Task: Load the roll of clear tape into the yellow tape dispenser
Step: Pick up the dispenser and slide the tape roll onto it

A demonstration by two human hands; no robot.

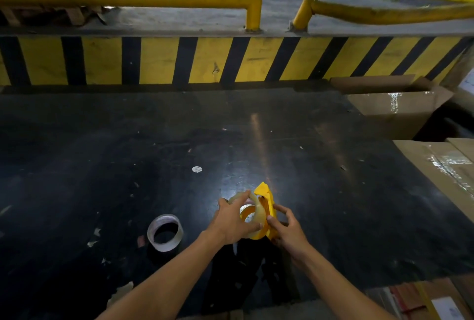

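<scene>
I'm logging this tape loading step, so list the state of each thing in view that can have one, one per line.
Roll of clear tape: held in the left hand's grip, pressed against the dispenser, not visibly seated yet.
Yellow tape dispenser: held upright off the table by the right hand.
Left hand: closed on the roll.
Right hand: closed on the dispenser.
Second tape roll: lying flat on the black table, untouched.
Cardboard box: flaps open.
</scene>
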